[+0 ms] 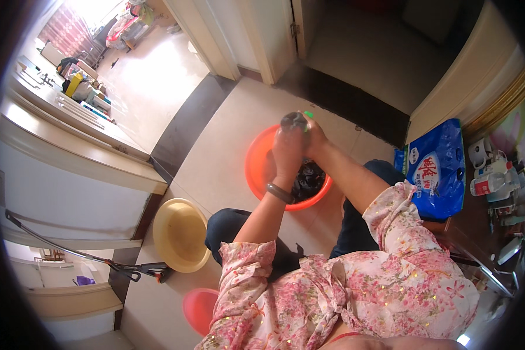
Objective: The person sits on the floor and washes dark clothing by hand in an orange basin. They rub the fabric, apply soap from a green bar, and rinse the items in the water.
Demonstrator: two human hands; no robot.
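Both hands meet over an orange basin (253, 168) on the tiled floor. Gripped in my left hand (287, 146), with a dark bracelet at its wrist, is a dark grey item (293, 120) that looks like wet cloth; the fingers hide much of it. My right hand (318, 138) presses against the same item from the right. A small bright green piece (308, 114) shows at its fingers; I cannot tell what it belongs to. Shiny black material (309, 179) lies inside the basin below my wrists.
To the left stands a cream basin (157, 236), beside the head of a long-handled mop or floor tool (151, 269). A pink basin (199, 310) is partly behind my sleeve. On the right are a blue plastic packet (442, 175) and bottles (490, 183). Doorways open ahead.
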